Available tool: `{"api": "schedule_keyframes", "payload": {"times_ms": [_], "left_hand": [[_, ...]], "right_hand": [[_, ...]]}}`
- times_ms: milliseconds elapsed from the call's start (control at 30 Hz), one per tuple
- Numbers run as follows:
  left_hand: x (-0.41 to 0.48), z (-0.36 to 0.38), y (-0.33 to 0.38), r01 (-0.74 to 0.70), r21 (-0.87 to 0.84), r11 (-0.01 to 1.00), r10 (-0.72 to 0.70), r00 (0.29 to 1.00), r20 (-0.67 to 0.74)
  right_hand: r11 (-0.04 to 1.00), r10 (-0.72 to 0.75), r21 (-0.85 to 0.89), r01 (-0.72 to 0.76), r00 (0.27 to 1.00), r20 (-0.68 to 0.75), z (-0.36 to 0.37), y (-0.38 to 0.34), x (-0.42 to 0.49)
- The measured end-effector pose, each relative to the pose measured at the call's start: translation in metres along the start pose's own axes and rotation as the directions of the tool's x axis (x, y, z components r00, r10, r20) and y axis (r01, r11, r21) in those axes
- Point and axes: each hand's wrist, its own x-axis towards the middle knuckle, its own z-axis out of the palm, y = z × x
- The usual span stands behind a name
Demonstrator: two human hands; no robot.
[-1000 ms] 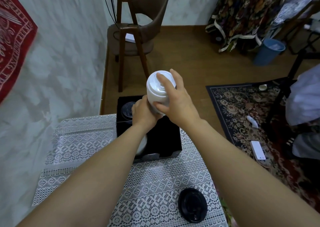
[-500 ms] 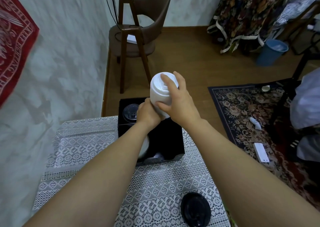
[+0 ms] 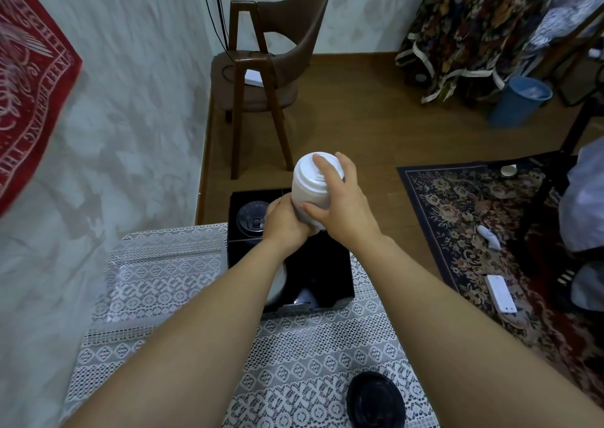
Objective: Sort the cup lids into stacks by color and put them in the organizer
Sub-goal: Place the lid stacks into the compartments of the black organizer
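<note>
I hold a tall stack of white cup lids (image 3: 309,187) above the black organizer (image 3: 330,264) at the far edge of the table. My right hand (image 3: 340,205) wraps around the stack's side, with fingers over its top. My left hand (image 3: 284,223) grips the stack's lower part from the left. A black lid stack (image 3: 251,220) sits in the organizer's far left compartment. Another white lid (image 3: 277,283) shows in a near compartment, partly hidden by my left arm. One black lid (image 3: 376,401) lies on the lace tablecloth near the front right.
The lace-covered table (image 3: 170,283) stands against a marbled wall on the left. A brown chair (image 3: 261,77) stands beyond the organizer. A patterned rug (image 3: 483,231) with small white objects lies on the floor at right, with a blue bin (image 3: 519,100) farther back.
Both hands and the white stack keep the same grip. The view has shifted slightly, and the stack sits a little lower and further right over the organizer.
</note>
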Motion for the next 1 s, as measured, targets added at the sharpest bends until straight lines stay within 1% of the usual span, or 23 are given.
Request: {"api": "schedule_keyframes", "payload": {"times_ms": [67,167,267,333,400,500,567,633,700,800,867,1000], "left_hand": [[-0.003,-0.001,0.002,-0.021,-0.013,1.000,0.021,1.000,-0.015],[-0.004,-0.002,0.002,-0.030,-0.109,0.994,0.028,0.999,-0.023],[-0.004,-0.004,0.000,-0.041,-0.139,0.989,0.036,0.999,-0.033],[-0.002,-0.004,-0.004,-0.025,-0.186,0.982,0.021,1.000,-0.024],[-0.003,-0.005,-0.005,-0.041,-0.204,0.978,0.041,0.999,-0.005],[-0.005,-0.005,-0.007,-0.091,-0.117,0.989,0.092,0.996,0.001],[-0.004,-0.006,-0.009,-0.094,-0.064,0.994,0.093,0.996,-0.014],[-0.006,-0.008,-0.009,-0.106,-0.038,0.994,0.104,0.994,-0.028],[-0.010,-0.010,-0.009,-0.151,-0.030,0.988,0.150,0.988,-0.031],[-0.011,-0.011,-0.013,-0.179,-0.007,0.984,0.179,0.983,-0.030],[-0.011,-0.009,-0.015,-0.172,0.042,0.984,0.173,0.985,-0.016],[-0.013,-0.007,-0.018,-0.208,0.098,0.973,0.207,0.978,0.021]], "right_hand": [[1.000,0.004,0.000,-0.004,1.000,0.011,0.000,0.001,0.001],[1.000,-0.004,-0.004,0.005,0.999,0.047,0.003,0.004,0.002],[0.999,0.021,0.032,-0.023,0.998,0.060,0.011,0.005,0.001],[0.999,0.024,0.045,-0.027,0.998,0.063,0.017,0.004,0.001],[0.999,0.021,0.047,-0.023,0.998,0.057,0.020,0.004,0.000],[0.999,0.040,0.000,-0.040,0.997,0.064,0.019,0.009,-0.002],[0.998,0.058,-0.019,-0.056,0.995,0.084,0.018,0.012,-0.003],[0.998,0.057,-0.031,-0.054,0.993,0.107,0.020,0.014,-0.005],[0.998,0.053,-0.045,-0.048,0.990,0.128,0.024,0.015,-0.006],[0.996,0.053,-0.071,-0.044,0.990,0.127,0.031,0.016,-0.006],[0.995,0.058,-0.090,-0.046,0.989,0.133,0.035,0.018,-0.005],[0.992,0.076,-0.112,-0.059,0.985,0.155,0.043,0.024,-0.008]]}}
